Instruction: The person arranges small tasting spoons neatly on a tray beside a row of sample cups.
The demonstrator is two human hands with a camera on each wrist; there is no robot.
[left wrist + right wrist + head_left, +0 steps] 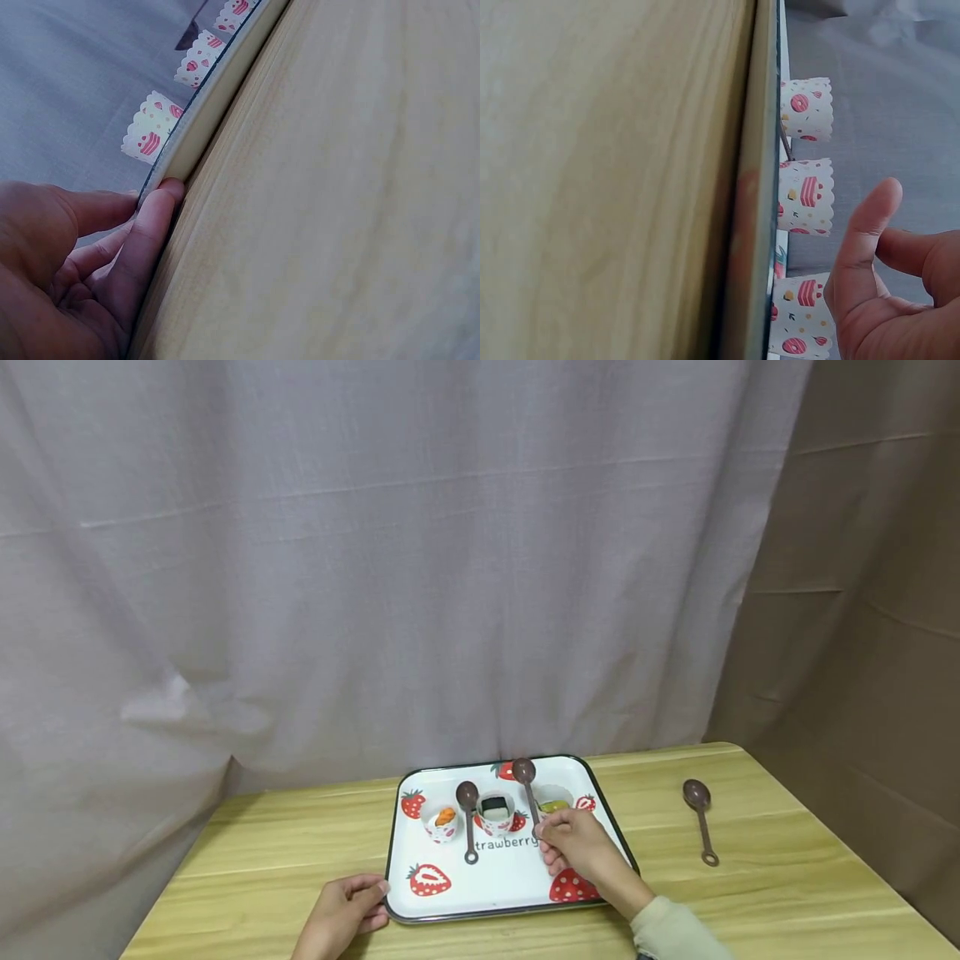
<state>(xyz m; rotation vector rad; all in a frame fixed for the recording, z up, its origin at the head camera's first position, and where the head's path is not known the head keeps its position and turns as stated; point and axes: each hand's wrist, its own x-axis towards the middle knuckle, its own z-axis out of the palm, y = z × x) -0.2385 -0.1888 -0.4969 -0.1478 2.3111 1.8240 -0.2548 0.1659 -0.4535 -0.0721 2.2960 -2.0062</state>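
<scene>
A white tray with a dark rim and strawberry prints lies on the table. My left hand holds its front left corner, the thumb at the rim and fingers against the outer side. My right hand pinches the handle end of a brown spoon, whose bowl points to the tray's back; the right wrist view hides this spoon. Another brown spoon lies between the left paper cup, with an orange piece, and the middle paper cup, with a black-and-white piece. The right paper cup contains something yellow-green.
A third brown spoon lies on the wooden table to the right of the tray. Behind the tray hangs a grey curtain, close to the table's back edge. A brown curtain hangs along the right side.
</scene>
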